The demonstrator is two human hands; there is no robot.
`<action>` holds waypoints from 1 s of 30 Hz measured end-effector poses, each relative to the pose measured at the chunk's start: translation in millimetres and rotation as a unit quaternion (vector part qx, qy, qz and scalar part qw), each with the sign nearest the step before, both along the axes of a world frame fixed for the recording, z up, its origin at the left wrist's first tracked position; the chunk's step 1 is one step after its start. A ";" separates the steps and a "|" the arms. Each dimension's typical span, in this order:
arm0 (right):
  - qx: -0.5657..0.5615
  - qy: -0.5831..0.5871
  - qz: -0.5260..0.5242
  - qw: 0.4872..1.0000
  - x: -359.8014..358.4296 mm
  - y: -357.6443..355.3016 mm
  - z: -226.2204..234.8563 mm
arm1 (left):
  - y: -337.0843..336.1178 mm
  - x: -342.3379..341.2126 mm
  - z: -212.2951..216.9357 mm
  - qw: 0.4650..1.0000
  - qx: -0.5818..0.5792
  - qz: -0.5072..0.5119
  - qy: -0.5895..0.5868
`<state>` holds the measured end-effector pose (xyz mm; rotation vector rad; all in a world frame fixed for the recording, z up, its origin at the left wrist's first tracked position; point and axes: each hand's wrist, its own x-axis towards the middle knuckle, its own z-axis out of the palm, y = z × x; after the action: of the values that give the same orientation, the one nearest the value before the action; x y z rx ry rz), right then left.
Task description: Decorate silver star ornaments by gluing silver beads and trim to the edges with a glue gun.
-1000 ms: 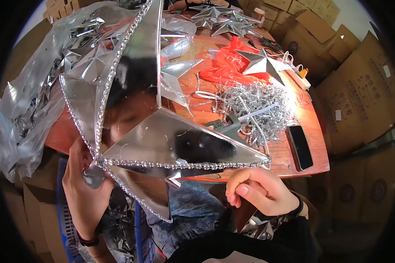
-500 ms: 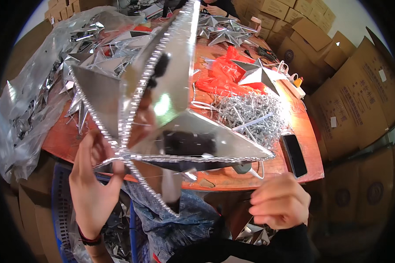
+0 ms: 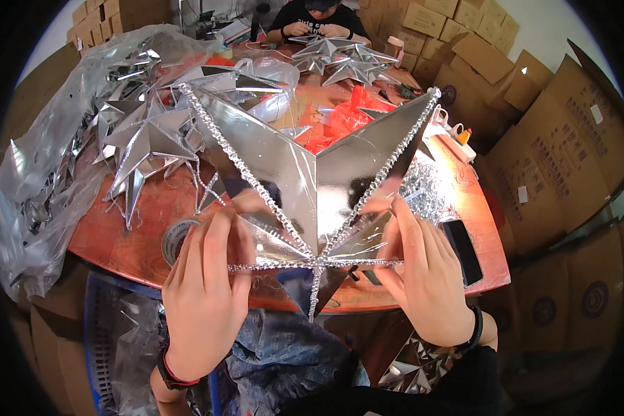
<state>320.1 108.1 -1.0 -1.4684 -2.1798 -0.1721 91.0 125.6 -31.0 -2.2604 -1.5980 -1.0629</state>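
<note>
A large mirrored silver star ornament (image 3: pixel 284 159) faces me above the near table edge, silver tinsel trim running along its ridges to the centre. My left hand (image 3: pixel 204 298) grips its left side, thumb and fingers closed about the lower left point. On the opposite side my right hand (image 3: pixel 430 291) holds the lower right point between thumb and fingers. Parts of both points are hidden by the fingers. Behind the star's right side lies a heap of silver tinsel (image 3: pixel 430 184), partly covered. A roll of tape (image 3: pixel 175 241) sits beside my left hand.
More silver stars (image 3: pixel 145 142) lie at left near a clear plastic bag (image 3: pixel 48 156). A black phone (image 3: pixel 462 253), power strip (image 3: pixel 453 143) and red plastic bag (image 3: pixel 343 121) are on the table. Across it, a person (image 3: pixel 319 24) works behind stars (image 3: pixel 353 62). Cardboard boxes (image 3: pixel 561 159) stand right.
The star has turned from tilted on its side to facing me, two points up. My right hand, formerly apart from it, has come up and taken hold; my left hand has moved right.
</note>
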 end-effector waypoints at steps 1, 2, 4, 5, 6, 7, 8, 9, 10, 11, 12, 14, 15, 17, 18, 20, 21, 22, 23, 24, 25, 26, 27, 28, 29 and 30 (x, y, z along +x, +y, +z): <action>-0.003 0.025 0.000 1.000 1.2 0.8 -0.6 | 1.2 1.2 1.6 1.000 0.011 0.001 0.013; -0.006 0.049 0.000 0.999 3.5 2.6 -2.3 | 1.9 1.9 5.3 1.000 -0.006 -0.006 -0.004; 0.001 0.054 -0.024 0.998 8.2 7.9 -2.1 | 7.2 3.9 16.2 0.999 0.045 -0.003 0.014; 0.012 0.036 -0.047 0.998 10.8 12.9 1.3 | 7.6 3.2 22.3 0.997 0.070 0.000 0.023; 0.022 0.020 -0.069 0.997 14.9 19.1 2.8 | 3.8 0.4 29.1 0.997 0.055 0.034 0.048; 0.050 0.022 -0.073 0.996 22.2 28.1 3.3 | 0.8 -4.1 32.4 0.995 0.064 0.068 0.045; 0.078 0.024 -0.076 0.994 33.5 40.9 2.7 | -2.5 -10.3 32.8 0.991 0.072 0.102 0.042; 0.105 0.031 -0.074 0.991 43.1 55.4 2.2 | -7.3 -18.4 32.8 0.986 0.080 0.141 0.045; 0.077 0.073 -0.062 0.992 51.7 66.0 10.6 | -13.4 -27.6 34.5 0.982 0.078 0.165 0.045; 0.045 0.117 -0.045 0.991 59.9 82.3 15.3 | -17.3 -36.1 30.9 0.981 0.080 0.173 0.021; 0.020 0.123 -0.050 0.991 72.0 103.6 18.7 | -20.9 -43.4 27.3 0.980 0.082 0.179 -0.003; 0.017 0.078 -0.109 0.991 113.7 122.3 46.5 | -17.1 -43.1 21.6 0.983 0.085 0.142 -0.075; 0.009 0.071 -0.105 0.992 119.5 154.5 32.4 | -20.8 -46.4 18.8 0.984 0.064 0.147 -0.073; 0.001 0.046 -0.116 0.992 125.6 208.4 4.1 | -26.6 -52.4 14.8 0.985 0.026 0.146 -0.083; 0.006 0.022 -0.138 0.990 139.7 226.2 -4.0 | -24.6 -52.2 11.3 0.987 0.018 0.124 -0.097; 0.007 -0.026 -0.180 0.983 178.3 255.6 -20.6 | -29.2 -52.7 15.0 0.988 0.008 0.103 -0.112; -0.008 -0.026 -0.191 0.981 191.8 262.0 -20.2 | -31.2 -54.9 15.6 0.988 0.005 0.089 -0.126; -0.021 -0.060 -0.206 0.977 194.4 284.7 -43.0 | -34.1 -55.7 17.9 0.988 0.004 0.108 -0.108; -0.032 -0.102 -0.227 0.968 194.9 296.7 -53.9 | -36.1 -59.0 17.6 0.988 -0.001 0.120 -0.098; -0.120 -0.118 -0.230 0.959 179.0 297.0 -48.3 | -39.3 -63.2 19.3 0.987 -0.005 0.133 -0.084; -0.110 -0.156 -0.187 0.964 177.1 301.5 -51.4 | -41.7 -66.2 20.4 0.987 -0.009 0.145 -0.070; -0.100 -0.194 -0.145 0.965 178.2 306.5 -56.0 | -43.0 -67.9 20.4 0.986 -0.011 0.146 -0.075; -0.042 -0.150 -0.152 0.976 185.3 308.9 -64.4 | -43.2 -69.0 19.3 0.987 -0.011 0.139 -0.083; 0.016 -0.107 -0.153 0.982 191.0 310.3 -72.3 | -42.7 -68.6 18.0 0.987 -0.013 0.132 -0.092; 0.002 -0.096 -0.154 0.983 197.2 313.6 -77.0 | -41.6 -67.5 17.0 0.988 -0.014 0.122 -0.097; -0.013 -0.086 -0.150 0.985 195.9 316.5 -79.4 | -40.3 -66.4 14.9 0.988 -0.016 0.115 -0.103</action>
<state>515.9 424.6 -80.4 -1.8542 -2.0845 -0.3868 24.6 85.3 -16.1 -1.9758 -1.9141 -1.2457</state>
